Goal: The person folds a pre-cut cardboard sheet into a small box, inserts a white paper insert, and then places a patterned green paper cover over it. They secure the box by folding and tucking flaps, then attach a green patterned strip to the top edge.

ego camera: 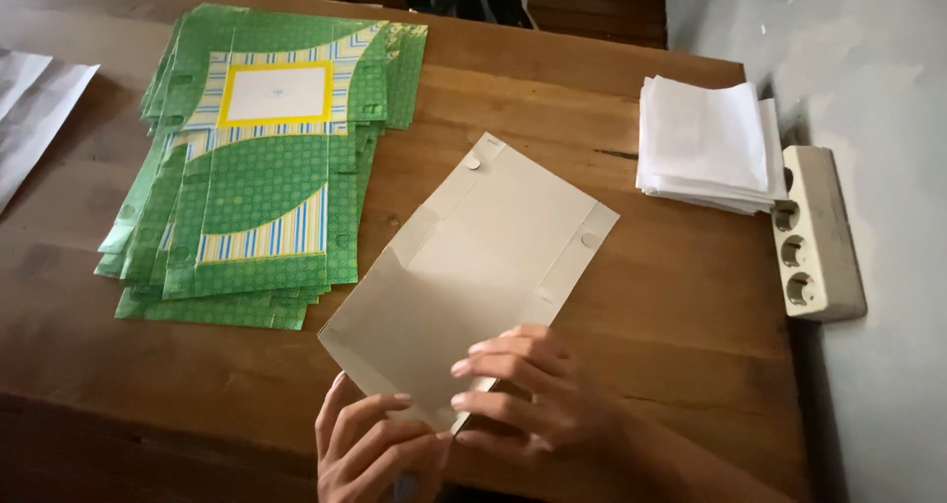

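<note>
Left hand (pixel 370 449): at 6 o'clock in the view, fingers curled, tips pinching the near corner of the flat cardboard blank (pixel 473 266) from below-left. Right hand (pixel 538 390): just beside the left, toward 5 o'clock, fingers bent and laid over the same near edge, pressing it where a narrow flap folds up. Both hands closed on the blank; thumbs mostly hidden.

Cardboard blank: plain grey-white side up, lying tilted on the wooden table (pixel 671 296), its far corner pointing to 12 o'clock. Two small round dots sit on its side flaps.

At 10 o'clock, well apart from the hands: fanned stack of printed green blanks (pixel 261 182) with striped bands and a yellow-framed white panel. At 2 o'clock: pile of white folded sheets (pixel 705 143). At 3 o'clock, at the table edge by the wall: white power strip (pixel 814 232).
</note>
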